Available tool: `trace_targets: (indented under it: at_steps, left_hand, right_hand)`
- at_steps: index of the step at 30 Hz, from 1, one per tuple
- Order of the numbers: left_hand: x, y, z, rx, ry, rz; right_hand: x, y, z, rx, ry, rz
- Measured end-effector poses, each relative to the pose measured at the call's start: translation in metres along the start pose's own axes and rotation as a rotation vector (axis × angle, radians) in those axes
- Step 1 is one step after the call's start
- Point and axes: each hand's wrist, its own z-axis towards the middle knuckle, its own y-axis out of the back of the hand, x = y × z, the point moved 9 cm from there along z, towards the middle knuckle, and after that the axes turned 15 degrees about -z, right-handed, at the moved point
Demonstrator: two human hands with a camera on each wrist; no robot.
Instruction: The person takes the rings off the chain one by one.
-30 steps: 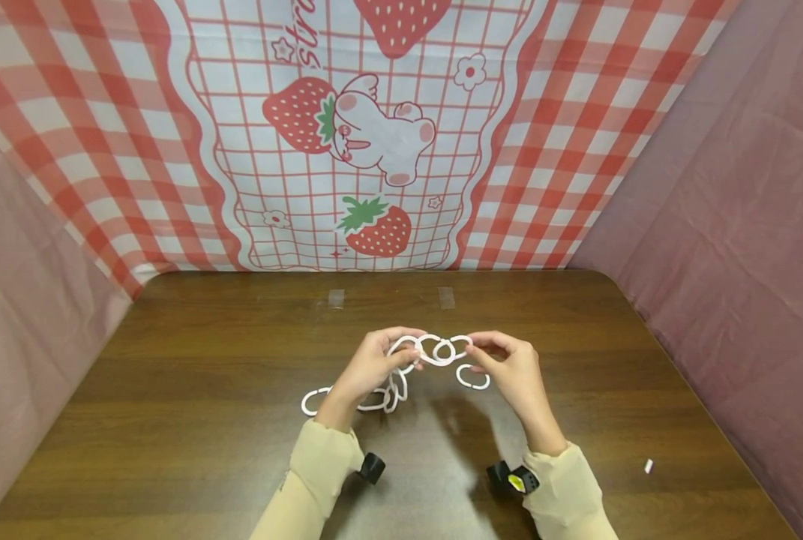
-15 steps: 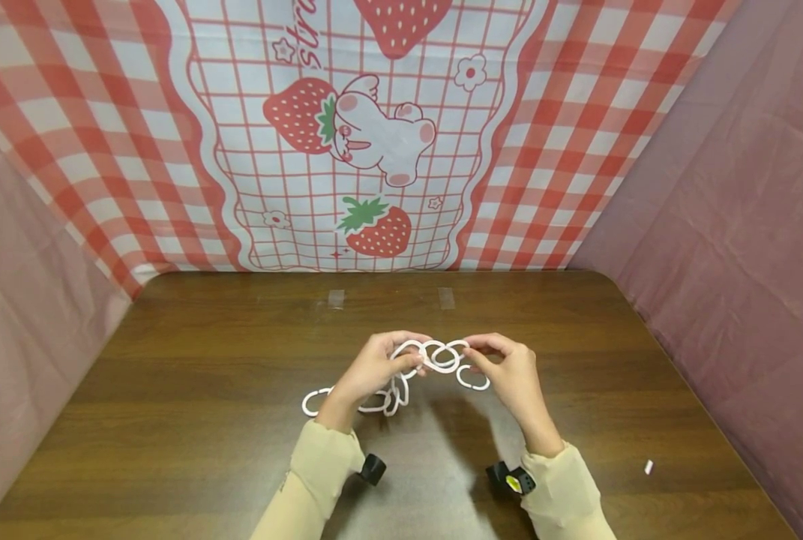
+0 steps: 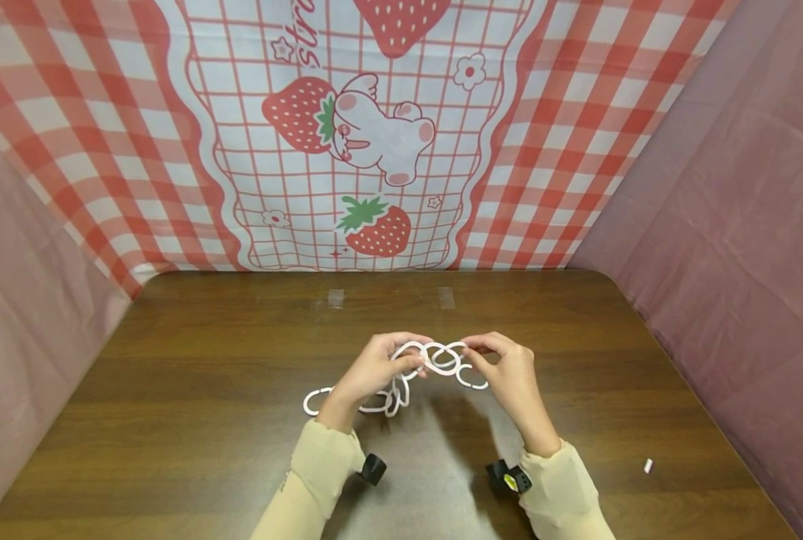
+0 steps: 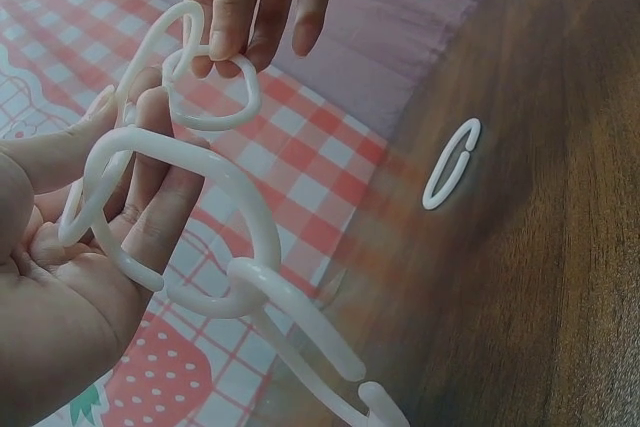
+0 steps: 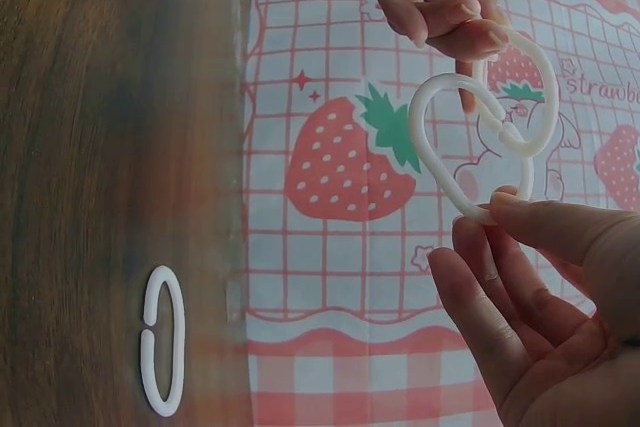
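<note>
In the head view we read a cut-off "stra" on the backdrop (image 3: 354,135), and count two tape strips (image 3: 446,298) and one white scrap (image 3: 648,466) on the table (image 3: 205,450). Above it, the left hand (image 3: 374,369) grips the white chain (image 3: 457,363) partway along. From the left wrist, we see that grip — thumb against fingers. From the right wrist we read "strawb"; the right hand (image 5: 545,292) pinches the end link (image 5: 419,122), and one loose link (image 5: 179,342) lies on the table.

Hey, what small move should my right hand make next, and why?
Your right hand should probably release the end link and reach for the loose link on the table: the end link already looks hooked through its neighbour, while the loose one lies unattached.
</note>
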Motion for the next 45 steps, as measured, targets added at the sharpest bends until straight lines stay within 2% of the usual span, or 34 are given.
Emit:
trace_targets:
  at_steps: [11,24,37,45]
  left_hand:
    - [0.002,0.0,0.001,-0.002,0.018,0.004]
    - [0.004,-0.002,0.001,0.0,0.03,0.003]
    - [0.006,-0.003,0.001,0.014,0.042,0.025]
    - [0.006,-0.005,0.001,0.021,0.042,0.02]
  right_hand:
    - [0.001,0.001,0.001,-0.023,0.026,-0.037]
    - [0.012,0.009,-0.001,-0.133,0.169,-0.115]
    - [0.018,0.012,-0.001,-0.139,0.206,-0.14]
    - [0.013,0.011,-0.001,-0.149,0.201,-0.146]
